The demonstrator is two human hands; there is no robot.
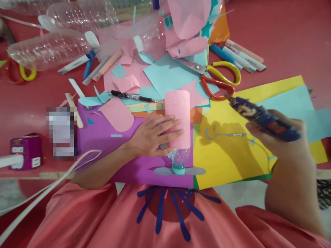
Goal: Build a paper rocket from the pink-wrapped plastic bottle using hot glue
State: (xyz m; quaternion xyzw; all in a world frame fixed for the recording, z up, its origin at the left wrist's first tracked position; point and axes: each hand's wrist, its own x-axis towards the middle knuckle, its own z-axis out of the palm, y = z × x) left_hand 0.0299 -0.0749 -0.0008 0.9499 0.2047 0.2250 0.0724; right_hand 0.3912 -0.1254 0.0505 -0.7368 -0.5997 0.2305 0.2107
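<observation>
A plastic bottle wrapped in pink paper (178, 117) lies on a purple sheet (103, 137), its teal cap (178, 168) toward my body. Grey, propeller-like paper blades (196, 171) stick out on both sides of the cap. My left hand (157, 134) rests on the wrapped bottle from the left, fingers spread across the pink paper. On the right, my right hand (276, 134) is wrapped round a dark blue glue gun (266, 119), raised above the yellow sheet (230, 162). Its nozzle points up and left, toward the scissors, apart from the bottle.
Yellow-and-red scissors (219, 79) and a black pen (133, 97) lie beyond the bottle among paper scraps. Clear bottles (51, 48) and markers (243, 57) are farther back. A phone (62, 132), purple power adapter (26, 151) and white cable (51, 187) are at left.
</observation>
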